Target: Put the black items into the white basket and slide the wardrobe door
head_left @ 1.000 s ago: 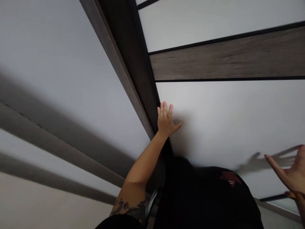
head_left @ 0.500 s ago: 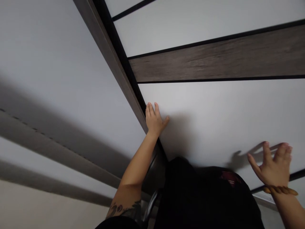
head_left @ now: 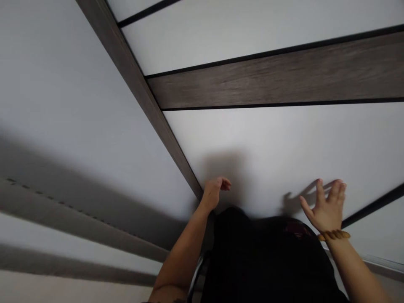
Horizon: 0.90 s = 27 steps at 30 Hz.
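Observation:
A sliding door with a white panel (head_left: 277, 143) and a dark wood band (head_left: 284, 80) fills the right side. Its left edge meets a dark wood frame post (head_left: 139, 97) with no gap showing. My left hand (head_left: 214, 191) is low at that edge, fingers curled in and holding nothing I can see. My right hand (head_left: 326, 206) is spread open with its fingers up, at or just off the white panel, its shadow beside it. A beaded bracelet (head_left: 333, 235) is on that wrist.
A second white panel (head_left: 63, 105) with grey-brown bands (head_left: 78, 210) lies left of the post. My black clothing (head_left: 265, 261) fills the bottom middle. A black strip (head_left: 375, 204) crosses the panel at the right.
The door slid left and the dark gap beside the post closed. My left hand dropped down the edge and its fingers curled. My right hand came in from the right, near the panel.

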Each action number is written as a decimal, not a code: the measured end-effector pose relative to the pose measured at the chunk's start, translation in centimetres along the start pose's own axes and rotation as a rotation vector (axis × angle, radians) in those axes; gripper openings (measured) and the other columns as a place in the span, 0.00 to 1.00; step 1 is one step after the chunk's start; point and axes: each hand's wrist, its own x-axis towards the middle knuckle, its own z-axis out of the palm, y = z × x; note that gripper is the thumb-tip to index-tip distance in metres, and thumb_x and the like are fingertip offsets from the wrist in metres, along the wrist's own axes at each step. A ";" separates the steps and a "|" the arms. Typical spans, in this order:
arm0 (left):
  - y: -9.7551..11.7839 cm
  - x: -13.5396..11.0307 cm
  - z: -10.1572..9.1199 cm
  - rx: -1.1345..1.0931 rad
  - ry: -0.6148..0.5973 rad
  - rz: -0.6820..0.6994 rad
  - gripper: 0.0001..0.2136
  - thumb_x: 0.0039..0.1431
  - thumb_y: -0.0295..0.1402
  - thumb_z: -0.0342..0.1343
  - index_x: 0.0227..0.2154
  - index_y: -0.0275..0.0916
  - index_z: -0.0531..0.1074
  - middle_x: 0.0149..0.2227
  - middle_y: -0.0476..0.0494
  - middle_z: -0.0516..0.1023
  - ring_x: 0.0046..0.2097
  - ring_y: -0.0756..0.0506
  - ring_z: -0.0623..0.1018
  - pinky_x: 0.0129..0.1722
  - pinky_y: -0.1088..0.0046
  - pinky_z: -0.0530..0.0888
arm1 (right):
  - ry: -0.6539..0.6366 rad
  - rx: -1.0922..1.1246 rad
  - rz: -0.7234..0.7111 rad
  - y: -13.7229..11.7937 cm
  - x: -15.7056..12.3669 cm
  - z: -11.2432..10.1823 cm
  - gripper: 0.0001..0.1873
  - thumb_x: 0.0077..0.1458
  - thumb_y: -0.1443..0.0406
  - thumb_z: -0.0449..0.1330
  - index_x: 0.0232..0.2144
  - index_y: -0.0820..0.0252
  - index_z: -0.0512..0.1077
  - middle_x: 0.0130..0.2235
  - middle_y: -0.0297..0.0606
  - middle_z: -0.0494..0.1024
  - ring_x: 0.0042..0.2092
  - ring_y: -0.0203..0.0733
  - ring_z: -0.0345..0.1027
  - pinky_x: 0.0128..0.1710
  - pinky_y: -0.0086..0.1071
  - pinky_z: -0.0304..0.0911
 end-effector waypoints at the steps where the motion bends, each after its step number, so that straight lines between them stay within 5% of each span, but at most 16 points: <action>1: -0.1 -0.5 0.5 -0.079 -0.030 -0.040 0.35 0.67 0.62 0.33 0.28 0.39 0.75 0.25 0.42 0.77 0.31 0.44 0.77 0.38 0.65 0.74 | -0.011 -0.001 0.005 -0.2 0.1 0.0 0.52 0.64 0.47 0.58 0.79 0.55 0.38 0.78 0.58 0.26 0.76 0.82 0.28 0.64 0.79 0.50; 4: -0.6 -1.7 1.6 -0.247 -0.121 -0.112 0.42 0.63 0.70 0.26 0.22 0.41 0.70 0.20 0.46 0.70 0.26 0.46 0.70 0.34 0.65 0.70 | -0.025 0.040 0.018 -1.3 0.5 -0.5 0.51 0.65 0.47 0.56 0.78 0.60 0.39 0.78 0.58 0.23 0.76 0.81 0.21 0.66 0.79 0.46; 6: -0.8 -2.3 2.0 -0.323 -0.188 -0.128 0.44 0.59 0.74 0.23 0.18 0.42 0.67 0.18 0.48 0.65 0.23 0.48 0.65 0.30 0.67 0.65 | -0.023 0.119 0.074 -2.2 0.8 -1.6 0.48 0.65 0.46 0.56 0.77 0.63 0.47 0.78 0.60 0.29 0.77 0.79 0.25 0.67 0.76 0.46; 8: -1.0 -2.7 2.5 -0.401 -0.267 -0.128 0.44 0.55 0.76 0.20 0.15 0.43 0.63 0.15 0.49 0.60 0.21 0.49 0.60 0.27 0.68 0.59 | -0.034 0.267 0.197 -3.3 1.2 -3.4 0.41 0.65 0.45 0.56 0.70 0.63 0.63 0.74 0.62 0.53 0.74 0.73 0.48 0.66 0.68 0.56; 10: -0.9 -3.0 2.9 -0.491 -0.346 -0.117 0.44 0.53 0.76 0.16 0.12 0.44 0.58 0.14 0.50 0.55 0.20 0.50 0.56 0.25 0.67 0.55 | -0.145 0.522 0.328 -4.4 1.5 -5.6 0.30 0.66 0.44 0.54 0.54 0.61 0.76 0.54 0.54 0.78 0.55 0.58 0.73 0.54 0.52 0.69; 11: -0.8 -3.1 3.2 -0.541 -0.383 -0.103 0.44 0.51 0.76 0.13 0.12 0.45 0.55 0.13 0.51 0.52 0.19 0.50 0.54 0.24 0.67 0.53 | -0.239 0.682 0.371 -4.9 1.6 -6.8 0.29 0.68 0.43 0.51 0.43 0.60 0.78 0.40 0.47 0.80 0.43 0.50 0.74 0.45 0.44 0.70; 14: 0.1 -3.9 3.8 -0.670 -0.504 -0.034 0.42 0.45 0.75 0.07 0.11 0.46 0.50 0.11 0.52 0.46 0.17 0.50 0.50 0.22 0.66 0.50 | -0.522 1.178 0.362 -6.7 1.6 -9.8 0.43 0.69 0.37 0.33 0.19 0.56 0.66 0.19 0.34 0.62 0.24 0.38 0.57 0.28 0.35 0.56; 18: 1.6 -5.7 3.6 -0.757 -0.718 0.140 0.42 0.41 0.77 0.06 0.11 0.46 0.49 0.11 0.50 0.48 0.16 0.50 0.50 0.21 0.65 0.48 | -0.757 1.653 0.174 -8.3 0.6 -12.3 0.48 0.60 0.31 0.20 0.14 0.55 0.56 0.15 0.30 0.51 0.19 0.33 0.44 0.22 0.33 0.42; 22: 2.3 -7.3 2.5 -0.732 -0.906 0.225 0.43 0.40 0.79 0.10 0.12 0.45 0.51 0.11 0.48 0.51 0.16 0.50 0.53 0.21 0.64 0.49 | -0.872 1.814 0.108 -9.0 -0.4 -13.1 0.48 0.56 0.29 0.18 0.14 0.55 0.54 0.14 0.29 0.48 0.18 0.31 0.43 0.20 0.30 0.36; 27: 2.2 -7.7 1.6 -0.642 -0.833 0.168 0.43 0.38 0.81 0.12 0.13 0.45 0.51 0.11 0.48 0.52 0.16 0.50 0.53 0.22 0.64 0.49 | -0.965 1.779 0.168 -9.3 0.5 -13.3 0.48 0.52 0.26 0.20 0.14 0.54 0.55 0.14 0.27 0.48 0.18 0.30 0.41 0.20 0.31 0.36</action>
